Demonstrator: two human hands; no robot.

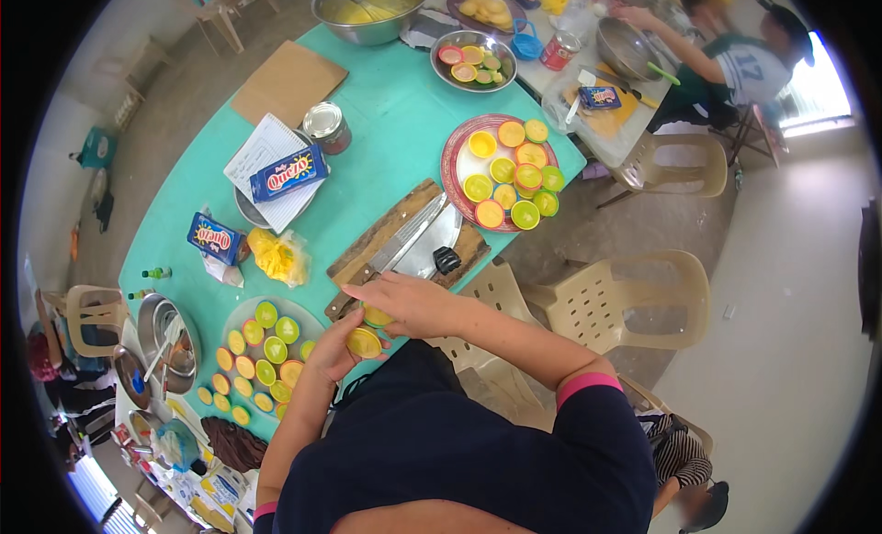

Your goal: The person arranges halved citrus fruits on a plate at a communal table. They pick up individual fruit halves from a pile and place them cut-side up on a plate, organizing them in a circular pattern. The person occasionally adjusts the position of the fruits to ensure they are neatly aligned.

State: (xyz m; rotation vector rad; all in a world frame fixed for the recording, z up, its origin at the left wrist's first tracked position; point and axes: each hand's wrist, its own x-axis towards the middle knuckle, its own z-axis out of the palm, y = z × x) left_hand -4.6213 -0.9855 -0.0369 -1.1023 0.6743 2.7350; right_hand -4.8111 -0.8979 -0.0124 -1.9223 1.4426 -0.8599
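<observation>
My left hand (pixel 337 348) holds a small round yellow cup mould (pixel 363 342) near the table's front edge. Just above it, my right hand (pixel 406 305) has its fingers on another small mould (pixel 376 316), yellow with a greenish rim and partly hidden by the fingers. Beyond both hands lies a wooden board (pixel 375 232) bearing a large knife (pixel 412 236), a shiny metal plate (pixel 415 262) and a black object (pixel 446 260). A translucent plate (pixel 241 317) of small yellow, green and orange moulds is left of my left hand. More moulds fill a red-rimmed plate (pixel 466 163) at the right.
On the green table (pixel 386 134) stand a tin can (pixel 327 127), blue boxes (pixel 289 174), a bag of yellow stuff (pixel 278 257) and a bowl of moulds (pixel 474 60). A whisk rests in a big bowl (pixel 372 10). Plastic chairs (pixel 620 303) stand right. Another person (pixel 744 69) works beyond.
</observation>
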